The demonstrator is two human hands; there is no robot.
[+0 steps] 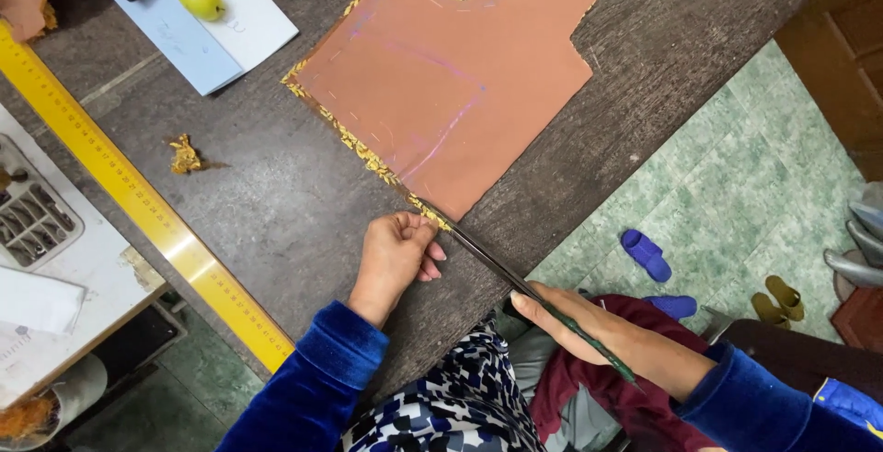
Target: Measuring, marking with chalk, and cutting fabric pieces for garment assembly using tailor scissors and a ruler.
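the left hand point(397, 254) is closed in a pinch on the near corner of the brown fabric piece point(451, 84), where the gold trim point(354, 144) along the edge comes to its end. the thumb and the fingers press this corner from both sides, so the fabric spreads away from the grip, up and to the far side, and lies flat on the dark table point(267, 194). the gold trim runs from the pinch along the left edge of the fabric.

the right hand point(598, 328) is wrapped around the handles of the long scissors point(515, 277). the blades go from this hand toward the left hand, and their tip is just beside the pinched corner, at the trim. i cannot tell if the blades are open or together.

to the left of the left hand, well apart, a small gold scrap point(185, 155) lies on the table. further left the yellow ruler point(138, 199) lies diagonally along the table edge. beyond the fabric, far from both hands, a small yellow-green fruit point(201, 0) sits on white paper point(244, 11).
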